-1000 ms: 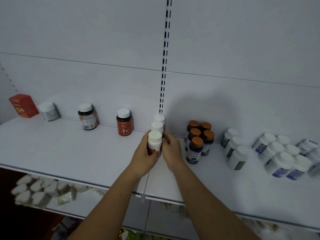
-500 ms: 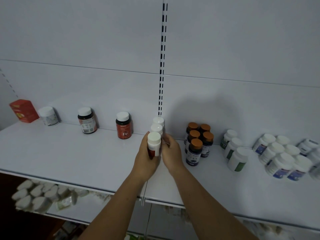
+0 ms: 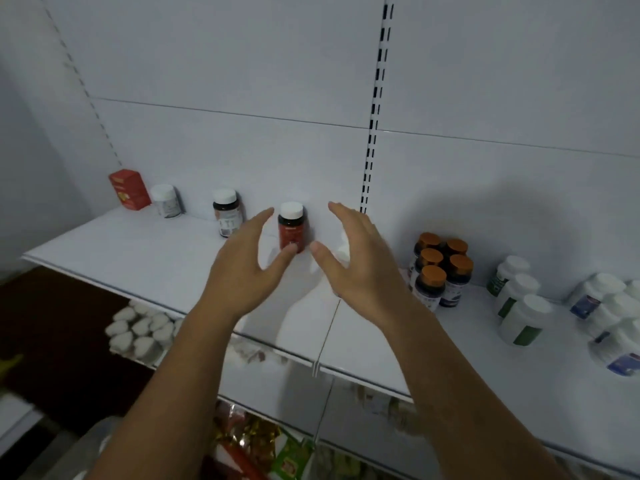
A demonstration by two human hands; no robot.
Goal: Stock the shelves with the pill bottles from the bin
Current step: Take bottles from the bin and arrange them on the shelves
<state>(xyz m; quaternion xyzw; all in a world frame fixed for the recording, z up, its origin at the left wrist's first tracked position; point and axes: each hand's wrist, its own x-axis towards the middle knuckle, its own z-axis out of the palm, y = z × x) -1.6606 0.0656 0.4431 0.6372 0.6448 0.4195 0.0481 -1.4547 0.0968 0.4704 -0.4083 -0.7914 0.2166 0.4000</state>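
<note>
White shelf [image 3: 121,251] below left hand [image 3: 242,268] and right hand [image 3: 360,261], both hands spread and empty, red bottle [image 3: 291,230] between them.

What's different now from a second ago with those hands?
Both hands let go of the white-capped bottle they held at the front of its row. The left hand and right hand now hover open and apart, fingers spread; that row is mostly hidden behind the right hand. The red bottle, the orange-capped bottles and the shelf stayed put.

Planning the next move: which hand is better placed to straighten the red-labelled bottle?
Left, probably: the left hand is open, its thumb at the red-labelled bottle; the right hand hovers open further right.
</note>
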